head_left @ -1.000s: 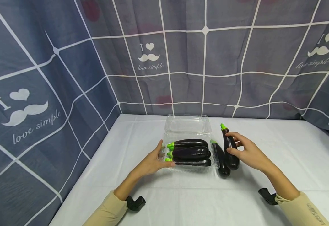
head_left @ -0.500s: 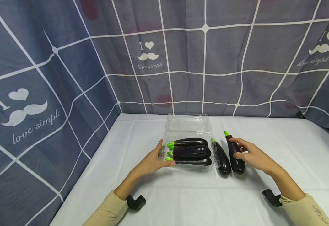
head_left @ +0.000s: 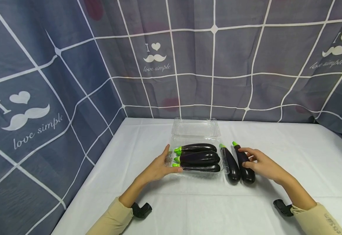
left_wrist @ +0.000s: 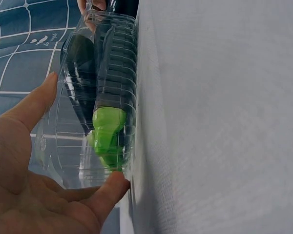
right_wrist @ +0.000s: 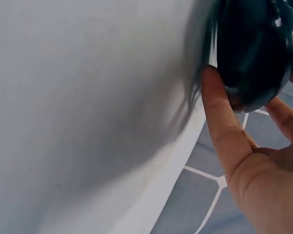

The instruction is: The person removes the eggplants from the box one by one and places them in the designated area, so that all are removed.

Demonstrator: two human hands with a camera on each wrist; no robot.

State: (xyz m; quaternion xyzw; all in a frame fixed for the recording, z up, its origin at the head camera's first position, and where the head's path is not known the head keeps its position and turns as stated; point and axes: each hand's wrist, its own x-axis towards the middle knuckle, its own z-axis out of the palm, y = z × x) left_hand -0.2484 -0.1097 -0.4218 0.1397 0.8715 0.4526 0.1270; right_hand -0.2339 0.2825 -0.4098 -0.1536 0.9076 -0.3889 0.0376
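The lower edge of the head view cuts off both beige sleeves [head_left: 110,217]. In the clear ribbed plastic box [head_left: 195,129] at centre, with its lid folded back, the glossy dark-purple stacked eggplants [head_left: 198,158] overlap, so that one shows little beyond its green tip. The left wrist view dims them behind the box's wall and crops them at the top. In the right wrist view the upper edge cuts off the glossy dark-purple gripped eggplant [head_left: 243,163] (its bright green cap is plain only in the head view).

Compared with a second ago, that eggplant has moved right and down, off its neighbour, the glossy dark-purple loose eggplant [head_left: 232,164] beside the box. The left hand and the box have stayed put.

The right hand [head_left: 262,162], right of centre, holds the gripped eggplant between thumb and fingers; it lies just left of the palm, on the white cloth [head_left: 185,209], near the loose one. At centre left, the left hand [head_left: 158,168] has its thumb and fingers spread wide apart, resting against the box's left end.
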